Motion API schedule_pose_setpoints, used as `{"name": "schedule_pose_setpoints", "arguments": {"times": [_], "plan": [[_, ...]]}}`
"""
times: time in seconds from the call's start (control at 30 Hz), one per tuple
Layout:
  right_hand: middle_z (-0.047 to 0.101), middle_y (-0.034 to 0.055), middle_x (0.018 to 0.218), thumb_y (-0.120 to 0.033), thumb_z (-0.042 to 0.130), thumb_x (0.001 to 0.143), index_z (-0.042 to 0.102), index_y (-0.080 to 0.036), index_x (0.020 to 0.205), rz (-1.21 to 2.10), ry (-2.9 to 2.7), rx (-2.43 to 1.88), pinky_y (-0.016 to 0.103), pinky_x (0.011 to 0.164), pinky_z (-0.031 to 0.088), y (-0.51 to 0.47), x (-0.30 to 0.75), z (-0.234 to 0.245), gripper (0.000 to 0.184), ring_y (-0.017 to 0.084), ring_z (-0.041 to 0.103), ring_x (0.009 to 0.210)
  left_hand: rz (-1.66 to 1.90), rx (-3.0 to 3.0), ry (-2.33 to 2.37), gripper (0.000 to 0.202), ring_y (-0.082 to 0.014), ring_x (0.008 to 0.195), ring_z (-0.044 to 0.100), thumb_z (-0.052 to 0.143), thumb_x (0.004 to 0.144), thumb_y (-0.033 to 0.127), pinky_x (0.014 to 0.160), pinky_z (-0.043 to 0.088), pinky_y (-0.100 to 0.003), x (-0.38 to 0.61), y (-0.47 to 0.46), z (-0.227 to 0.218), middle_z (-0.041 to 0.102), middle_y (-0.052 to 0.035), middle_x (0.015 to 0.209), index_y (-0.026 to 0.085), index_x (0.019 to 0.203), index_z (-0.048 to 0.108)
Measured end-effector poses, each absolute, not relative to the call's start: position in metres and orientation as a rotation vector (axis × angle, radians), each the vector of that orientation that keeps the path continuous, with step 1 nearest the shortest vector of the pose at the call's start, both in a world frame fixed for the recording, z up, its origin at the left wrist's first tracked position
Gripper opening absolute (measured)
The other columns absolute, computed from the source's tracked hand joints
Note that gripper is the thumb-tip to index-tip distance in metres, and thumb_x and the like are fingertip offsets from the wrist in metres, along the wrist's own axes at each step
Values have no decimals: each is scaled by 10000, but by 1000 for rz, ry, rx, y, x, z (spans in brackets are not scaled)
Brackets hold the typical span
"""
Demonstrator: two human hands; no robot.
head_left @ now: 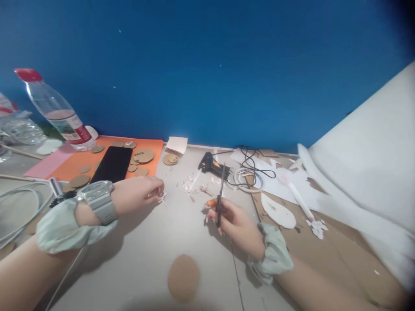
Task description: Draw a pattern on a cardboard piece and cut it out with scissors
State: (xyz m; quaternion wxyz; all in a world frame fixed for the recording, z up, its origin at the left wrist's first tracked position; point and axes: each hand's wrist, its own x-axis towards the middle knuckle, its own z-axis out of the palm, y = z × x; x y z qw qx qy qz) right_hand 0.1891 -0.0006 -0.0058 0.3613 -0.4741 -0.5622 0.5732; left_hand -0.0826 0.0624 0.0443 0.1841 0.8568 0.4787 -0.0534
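My right hand [235,222] is closed round a pair of scissors [220,196], whose blades point away from me, upward in the view. On the left, my left hand [142,193] is low over the table with its fingers curled together; thin white paper scraps [164,198] show at the fingertips. More shredded scraps [202,189] lie between the hands, just in front of a black glue gun [212,165]. A brown cardboard disc [183,278] rests flat on the table close to me.
An orange sheet [152,149] carries a black phone [113,163] and several cardboard discs [143,156]. Behind it stands a water bottle [68,119]. On the right are coiled cables [248,179], a cardboard sheet [343,268], and a white teardrop-shaped piece [278,211]. A blue wall [207,73] closes the back.
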Motion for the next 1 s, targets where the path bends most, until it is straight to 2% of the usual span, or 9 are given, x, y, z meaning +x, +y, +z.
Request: {"name": "schedule_pose_setpoints", "arguments": {"times": [0.1, 0.33, 0.5, 0.57, 0.7, 0.8, 0.87, 0.93, 1.0], "plan": [[587, 17, 753, -293, 552, 865, 555, -152, 985, 1464, -1462, -1218, 212, 481, 418, -1, 190, -7, 185, 115, 553, 607, -105, 2408, 1402, 177, -191, 736, 598, 468, 847, 329, 650, 409, -276, -80, 61, 36, 635, -37, 848, 193, 864, 580], [578, 12, 754, -276, 549, 871, 551, -155, 981, 1484, -1439, -1212, 210, 485, 411, -1, 189, -7, 163, 107, 549, 601, -72, 2437, 1426, 173, -196, 765, 588, 404, 853, 205, 685, 406, -286, -78, 62, 28, 637, -53, 884, 192, 848, 576], [564, 4, 756, -234, 530, 880, 540, -156, 989, 1514, -1436, -1190, 198, 474, 392, -1, 190, -9, 134, 103, 546, 617, -137, 2487, 1416, 220, -243, 804, 593, 468, 832, 262, 668, 418, -310, -69, 46, 46, 613, -97, 959, 165, 1009, 556], [558, 3, 753, -224, 529, 877, 538, -156, 996, 1521, -1429, -1186, 197, 474, 393, -1, 191, -10, 137, 110, 553, 635, -154, 2504, 1409, 236, -248, 824, 594, 470, 837, 262, 657, 419, -308, -58, 30, 57, 614, -73, 996, 198, 1047, 556], [559, 5, 726, -281, 551, 866, 541, -155, 1006, 1531, -1394, -1178, 205, 462, 401, 0, 191, -10, 188, 121, 555, 618, -329, 2432, 1354, 106, -248, 751, 611, 500, 826, 230, 624, 436, -334, -25, -8, 67, 645, -46, 809, 229, 800, 603], [567, 3, 681, -369, 549, 861, 547, -159, 938, 1547, -1343, -1151, 206, 429, 365, 0, 189, -5, 223, 104, 521, 524, -584, 2378, 1104, 118, -286, 725, 638, 546, 813, 285, 591, 475, -373, -2, -29, 58, 679, -102, 864, 208, 840, 630], [570, -2, 657, -412, 557, 843, 539, -172, 849, 1547, -1291, -1141, 204, 413, 332, 0, 188, -2, 241, 91, 489, 473, -573, 2462, 884, 156, -279, 798, 652, 595, 769, 189, 647, 511, -363, 7, -36, 48, 683, -93, 918, 197, 922, 624], [571, -7, 648, -437, 577, 821, 518, -186, 775, 1544, -1255, -1141, 204, 408, 319, 1, 188, 0, 262, 86, 469, 453, -561, 2530, 837, 199, -260, 788, 664, 521, 808, 100, 626, 525, -347, 12, -39, 38, 683, -98, 924, 182, 963, 616], [569, -10, 654, -455, 586, 812, 503, -192, 735, 1548, -1250, -1138, 205, 412, 324, 1, 188, 0, 287, 82, 457, 447, -575, 2526, 820, 189, -275, 772, 664, 542, 807, 125, 608, 531, -359, 15, -39, 31, 679, -112, 922, 163, 977, 615]]}}
